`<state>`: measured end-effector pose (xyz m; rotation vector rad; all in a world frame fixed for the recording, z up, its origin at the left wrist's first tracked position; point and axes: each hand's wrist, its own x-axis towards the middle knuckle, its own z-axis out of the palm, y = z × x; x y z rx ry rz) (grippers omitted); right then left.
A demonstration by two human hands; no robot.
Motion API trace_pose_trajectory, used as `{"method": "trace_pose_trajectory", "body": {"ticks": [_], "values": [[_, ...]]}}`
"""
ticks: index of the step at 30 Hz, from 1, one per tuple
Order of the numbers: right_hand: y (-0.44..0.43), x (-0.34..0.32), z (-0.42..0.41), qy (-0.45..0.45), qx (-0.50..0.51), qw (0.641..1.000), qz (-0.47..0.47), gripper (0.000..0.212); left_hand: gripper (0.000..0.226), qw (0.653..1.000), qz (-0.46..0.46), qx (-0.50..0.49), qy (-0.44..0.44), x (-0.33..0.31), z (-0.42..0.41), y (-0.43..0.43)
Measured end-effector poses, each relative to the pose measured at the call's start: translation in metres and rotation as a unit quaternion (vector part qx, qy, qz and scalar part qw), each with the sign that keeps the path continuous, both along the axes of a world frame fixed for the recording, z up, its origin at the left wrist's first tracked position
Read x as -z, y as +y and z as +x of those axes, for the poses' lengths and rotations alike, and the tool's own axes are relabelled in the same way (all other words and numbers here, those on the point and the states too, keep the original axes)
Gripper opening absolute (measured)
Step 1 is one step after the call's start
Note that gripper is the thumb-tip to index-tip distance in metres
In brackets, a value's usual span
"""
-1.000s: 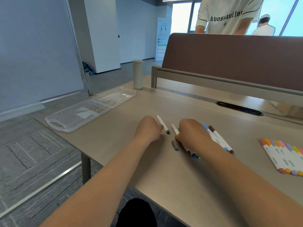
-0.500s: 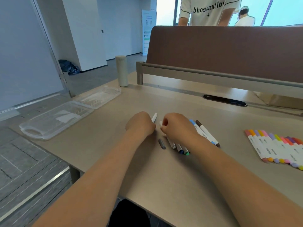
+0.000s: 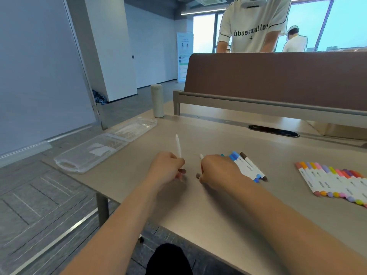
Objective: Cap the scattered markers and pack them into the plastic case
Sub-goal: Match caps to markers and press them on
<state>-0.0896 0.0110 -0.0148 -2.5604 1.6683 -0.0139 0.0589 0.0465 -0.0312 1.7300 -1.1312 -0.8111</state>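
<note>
Hands first: we find the left hand [image 3: 166, 169] pinching a white marker [image 3: 178, 145] upright, the right hand [image 3: 216, 171] curled round a second marker [image 3: 201, 156], and the plastic case [image 3: 69, 165] lying open well to the left, and we judge that a cap pressed askew may slip and roll off the desk [image 3: 218, 205].

The right hand [image 3: 216, 171] hides most of the marker [image 3: 201, 156] it grips.

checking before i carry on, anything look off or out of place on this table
Nothing looks spilled or damaged. The only mild oddity is that the open case lies close to the left edge of the table.
</note>
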Motion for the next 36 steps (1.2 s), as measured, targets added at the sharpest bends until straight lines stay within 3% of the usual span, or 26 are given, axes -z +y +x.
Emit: {"method": "trace_pose_trajectory", "body": {"ticks": [3,7,12,18,25,31,36], "values": [[0.006,-0.002,0.000,-0.012,-0.008,1.000,-0.012,0.034,0.003,0.999,-0.014,0.019,0.037,0.002,0.004,0.012],[0.004,-0.009,-0.010,-0.161,0.026,0.987,0.012,0.023,0.008,0.997,-0.021,0.057,0.048,0.006,0.012,0.025],[-0.010,-0.005,-0.032,-0.361,0.093,0.926,0.061,0.015,0.008,0.992,-0.001,0.106,0.068,0.012,0.019,0.032],[-0.023,0.005,-0.038,-0.561,0.143,0.803,0.140,0.013,0.011,0.989,0.002,0.134,0.068,0.011,0.019,0.032],[-0.024,0.004,-0.036,-0.593,0.128,0.780,0.151,0.017,0.011,0.988,-0.001,0.142,0.055,0.011,0.018,0.030],[-0.023,0.004,-0.032,-0.592,0.116,0.782,0.155,0.016,0.011,0.988,-0.005,0.146,0.042,0.012,0.019,0.029],[-0.021,0.004,-0.029,-0.566,0.095,0.804,0.154,0.019,0.012,0.989,-0.015,0.148,0.006,0.012,0.016,0.028]]}}
